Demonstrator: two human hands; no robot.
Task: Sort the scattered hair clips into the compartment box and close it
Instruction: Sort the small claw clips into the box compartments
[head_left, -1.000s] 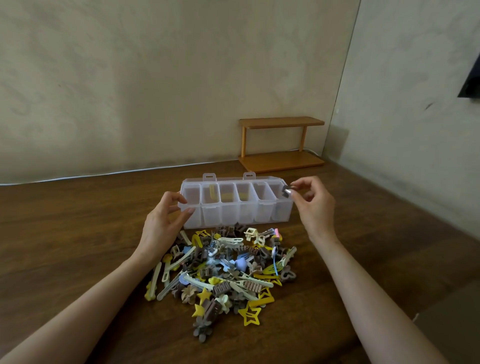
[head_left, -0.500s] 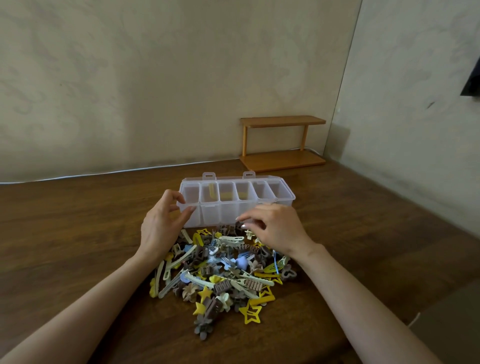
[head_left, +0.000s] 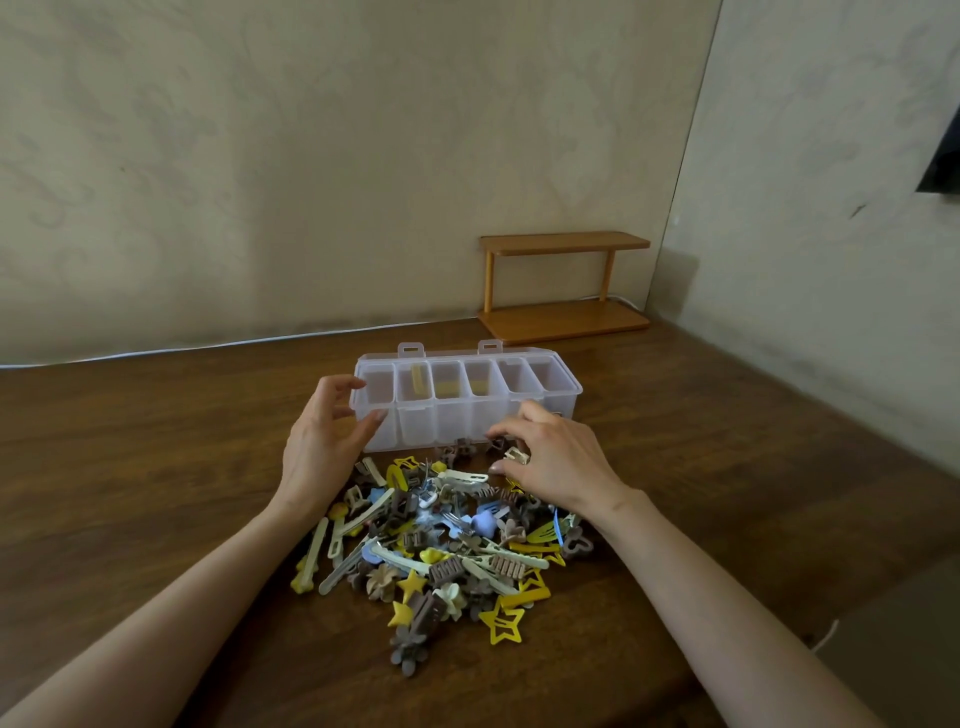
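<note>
Open compartment box (head_left: 452, 426): yellow clips (head_left: 415, 378) in cells two to four. Left hand (head_left: 322, 447) grips its left end, right hand (head_left: 558, 460) pinches cream clip (head_left: 517, 456).

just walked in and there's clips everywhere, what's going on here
A person is sorting hair clips into a clear box that stands open. The left hand holds the box's left end, steadying it. The right hand is at the far edge of the pile, pinching a small cream clip. A few yellow clips lie in the middle compartments, while most of the clips are heaped on the wooden table.
</note>
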